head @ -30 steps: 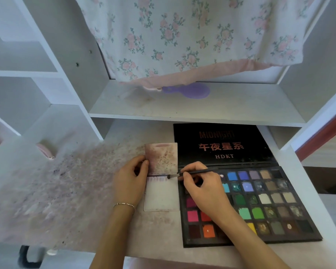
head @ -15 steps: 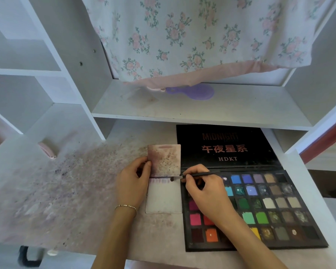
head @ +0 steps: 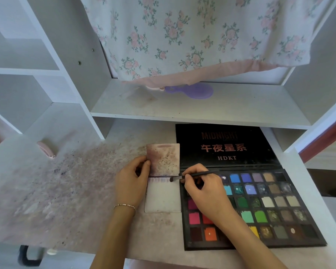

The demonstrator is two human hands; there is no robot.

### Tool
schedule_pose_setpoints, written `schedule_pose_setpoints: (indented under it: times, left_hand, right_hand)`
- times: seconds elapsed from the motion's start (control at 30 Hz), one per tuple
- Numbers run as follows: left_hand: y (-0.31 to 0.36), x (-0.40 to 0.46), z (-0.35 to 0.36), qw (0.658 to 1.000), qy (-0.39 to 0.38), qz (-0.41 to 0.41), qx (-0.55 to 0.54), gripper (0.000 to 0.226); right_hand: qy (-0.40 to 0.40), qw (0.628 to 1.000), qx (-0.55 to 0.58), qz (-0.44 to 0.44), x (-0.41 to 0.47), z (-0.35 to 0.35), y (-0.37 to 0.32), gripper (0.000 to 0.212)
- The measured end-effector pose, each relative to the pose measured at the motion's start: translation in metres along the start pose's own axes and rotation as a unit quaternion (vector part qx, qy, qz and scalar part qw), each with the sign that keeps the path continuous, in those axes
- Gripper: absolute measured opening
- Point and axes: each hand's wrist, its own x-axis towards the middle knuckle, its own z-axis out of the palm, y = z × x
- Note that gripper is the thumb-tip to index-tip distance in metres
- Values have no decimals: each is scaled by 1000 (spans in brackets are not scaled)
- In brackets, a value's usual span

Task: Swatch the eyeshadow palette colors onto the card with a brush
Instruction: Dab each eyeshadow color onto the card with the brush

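Fingers point(head: 190, 176) of the right hand point(head: 206, 193) pinch a thin dark brush point(head: 194, 175) near its head, at centre frame, with the bristle tip resting on the upper right corner of a white card point(head: 163, 199). The left hand point(head: 131, 183) steadies that card from its left side, thumb curled against the lower left corner of a stained, mottled flap point(head: 164, 158) that stands open above it. A short row of purple strokes point(head: 159, 179) runs along the card's top edge, ending where the bristles touch; the rest of the card below looks unmarked.

Just beside the card, filling the lower right of the frame, an open eyeshadow palette point(head: 260, 210) lies flat on a powder-dusted desk point(head: 66, 191), its black lid point(head: 225, 146) tipped back under a white shelf point(head: 202, 107). The right wrist crosses over the palette's left columns.

By the look of it, the card is light and thin and would likely slide under a stroke unless held at an edge, as here. The brush appears slim and nearly weightless, best gripped close to the ferrule for short, controlled dabs. Pressed powder in the pans is probably brittle, calling for a gentle touch.

A purple hand mirror point(head: 192, 91) sits on the shelf beneath a hanging floral cloth point(head: 192, 35) in the upper half of the frame.
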Motion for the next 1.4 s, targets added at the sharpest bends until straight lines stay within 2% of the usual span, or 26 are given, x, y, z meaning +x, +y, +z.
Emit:
schedule_pose_setpoints:
  times: [0.47,0.63,0.8,1.0,1.17,1.4]
  left_hand:
    - [2,0,0,1000,-1,-2,-2,18]
    - [3,0,0,1000,-1,-2,0,18]
    - [3,-1,0,1000,-4,-5,-3,18]
    - [2,-1,-1,1000,-3,-12,-11,17]
    - [9,1,0,999,-17,-32,-2,18]
    - [14,-4,8,999,23,-23,10,20]
  right_hand:
    - [-9,1000,-4,-8,0,0,0,21]
    - [14,1000,14,-6,0,0,0,24]
    - [53,993,104,7,-1,-7,-1,24]
    - [103,986,131,11,-10,-26,4,28]
    - [148,981,120,18,-22,-48,8,28]
    - [229,970,78,40,-40,-81,26,32]
